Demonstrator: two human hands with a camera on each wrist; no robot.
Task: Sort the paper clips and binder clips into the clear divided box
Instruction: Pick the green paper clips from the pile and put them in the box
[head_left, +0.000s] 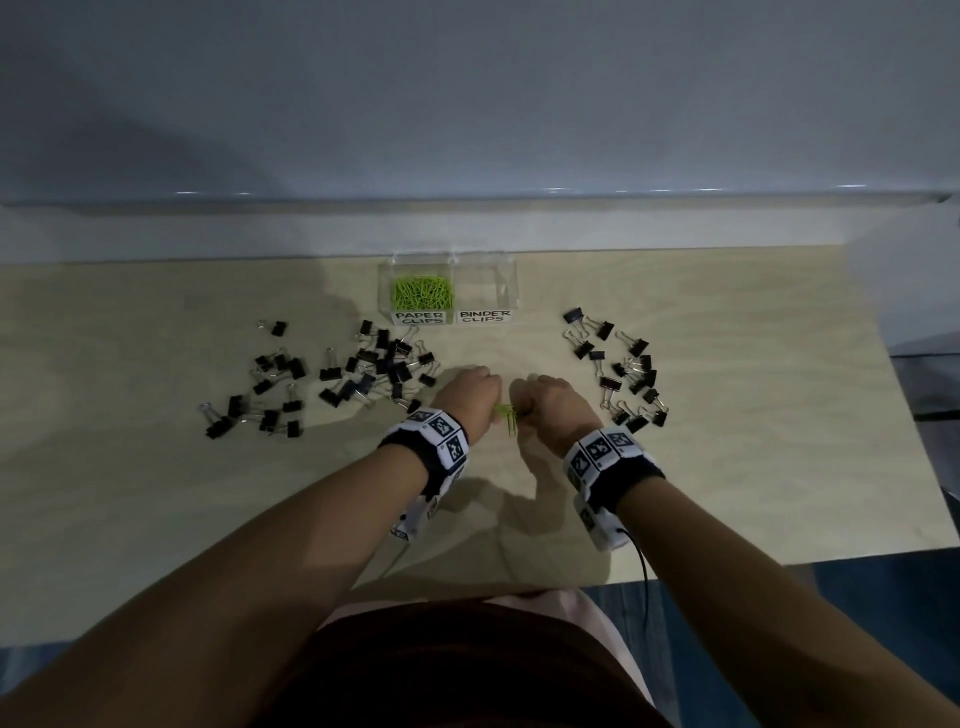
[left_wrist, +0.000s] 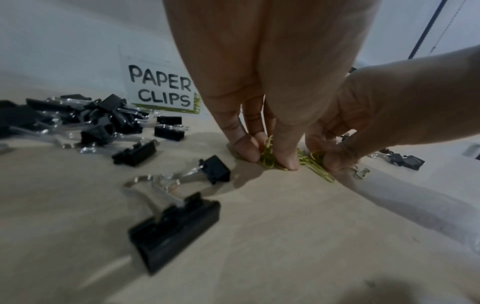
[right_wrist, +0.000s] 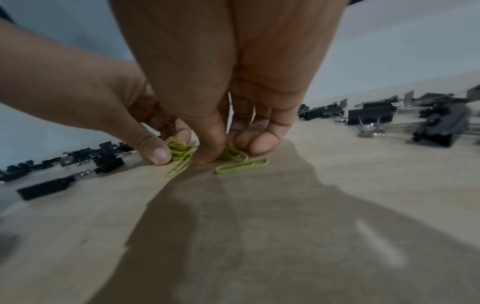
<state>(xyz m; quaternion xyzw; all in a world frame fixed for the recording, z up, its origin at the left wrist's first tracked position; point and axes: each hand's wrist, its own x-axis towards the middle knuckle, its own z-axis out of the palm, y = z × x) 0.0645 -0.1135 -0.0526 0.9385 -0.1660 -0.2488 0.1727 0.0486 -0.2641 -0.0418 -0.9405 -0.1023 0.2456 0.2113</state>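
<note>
Tabletop (head_left: 675, 493) centre: I see both hands, left hand (head_left: 467, 397) and right hand (head_left: 553, 410), fingers curled, pinching green paper clips (right_wrist: 182, 154); binder clips (head_left: 363, 374) lie scattered alongside.

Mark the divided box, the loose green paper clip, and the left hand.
divided box (head_left: 506, 280), head view, right wall.
loose green paper clip (right_wrist: 241, 166), right wrist view, mid wire.
left hand (head_left: 467, 395), head view, back of hand.
</note>
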